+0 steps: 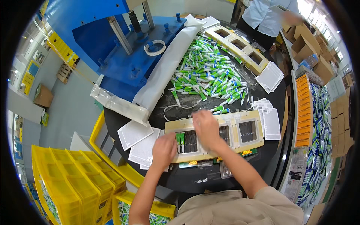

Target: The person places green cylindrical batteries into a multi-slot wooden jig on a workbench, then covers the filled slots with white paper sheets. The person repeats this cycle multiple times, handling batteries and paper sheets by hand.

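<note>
In front of me lies a long cream-yellow frame (235, 144) with three rectangular openings over clear plastic blister trays. Two small green tubes (180, 141) with white tips stand side by side at the left end of the left opening. My left hand (164, 150) is closed beside them at the frame's left end; its fingertips are hidden. Over the frame's far edge, between the left and middle openings, my right hand (205, 127) is slightly blurred with fingers bunched. What it holds, if anything, is hidden. A big heap of green-and-white tubes (210, 73) lies just beyond the frame.
White printed cards (135, 134) lie left of the frame, more cards (270, 122) right. A second frame (240, 47) sits at the far right of the round black table (180, 180). A blue press (138, 56) stands far left, yellow crates (71, 183) near left. Another person (266, 18) stands beyond.
</note>
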Tool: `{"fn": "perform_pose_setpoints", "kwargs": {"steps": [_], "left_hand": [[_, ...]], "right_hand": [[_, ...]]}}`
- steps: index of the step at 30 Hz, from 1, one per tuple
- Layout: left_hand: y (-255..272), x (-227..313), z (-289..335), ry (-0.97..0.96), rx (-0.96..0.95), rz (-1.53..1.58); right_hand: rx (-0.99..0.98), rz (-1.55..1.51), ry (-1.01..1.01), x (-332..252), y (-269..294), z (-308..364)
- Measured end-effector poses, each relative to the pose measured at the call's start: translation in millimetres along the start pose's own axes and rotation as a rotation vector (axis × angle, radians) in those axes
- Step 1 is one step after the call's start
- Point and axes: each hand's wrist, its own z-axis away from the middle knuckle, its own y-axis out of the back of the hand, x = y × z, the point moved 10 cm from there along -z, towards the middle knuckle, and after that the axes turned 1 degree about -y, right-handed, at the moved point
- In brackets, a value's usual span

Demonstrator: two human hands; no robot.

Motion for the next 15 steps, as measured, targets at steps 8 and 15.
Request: {"fn": "perform_pose_setpoints", "kwargs": {"steps": [8, 15], "left_hand": [[-88.4, -96.4, -132.6, 0.352, -0.051, -0.287], [-43.0, -65.4, -94.2, 0.263, 0.063, -0.025]], "right_hand": [[-0.225, 0.304, -0.311, 120.0, -67.1, -83.8], [-0.287, -0.462, -0.521, 131.9, -19.0, -35.4]]}}
